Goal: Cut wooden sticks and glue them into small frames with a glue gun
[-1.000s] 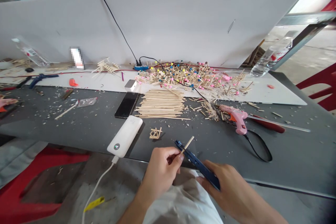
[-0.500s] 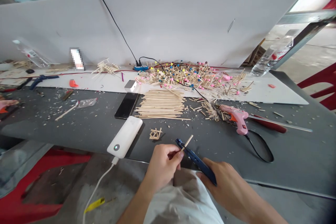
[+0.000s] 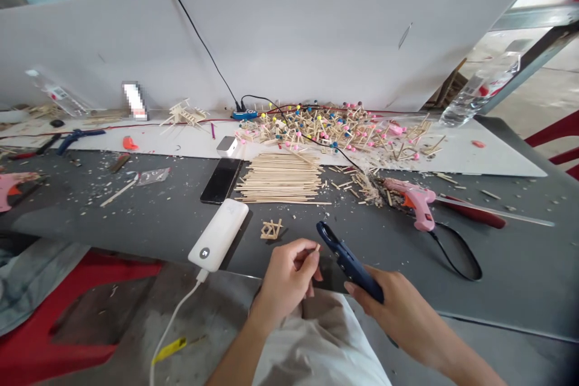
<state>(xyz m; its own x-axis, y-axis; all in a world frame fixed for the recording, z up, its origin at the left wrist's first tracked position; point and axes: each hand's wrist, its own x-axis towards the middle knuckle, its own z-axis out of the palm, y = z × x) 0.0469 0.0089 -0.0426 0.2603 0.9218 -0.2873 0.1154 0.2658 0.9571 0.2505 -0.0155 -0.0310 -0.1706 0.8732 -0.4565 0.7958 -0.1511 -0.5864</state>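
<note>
My left hand (image 3: 292, 274) is closed in a pinch above the table's front edge, with the small tip of a wooden stick (image 3: 317, 248) showing at the fingertips. The rest of that stick is hidden by the fingers. Wrapped around a pair of dark blue cutting pliers (image 3: 350, 265), my right hand (image 3: 393, 301) is just to the right. The pliers' head points up and left, apart from the stick. A small frame of glued stick pieces (image 3: 271, 229) lies on the table beyond my left hand. Behind it is a row of long thin wooden sticks (image 3: 280, 178).
A white power bank (image 3: 219, 235) with a cable and a black phone (image 3: 221, 181) lie left of the sticks. At right rests a pink glue gun (image 3: 420, 205) with its cord. A heap of stick pieces with coloured balls (image 3: 316, 126) spreads along the white board.
The pliers have come off the stick and shifted slightly right. The length of stick that stuck out past their jaws no longer shows; only a short tip remains visible at my left fingers.
</note>
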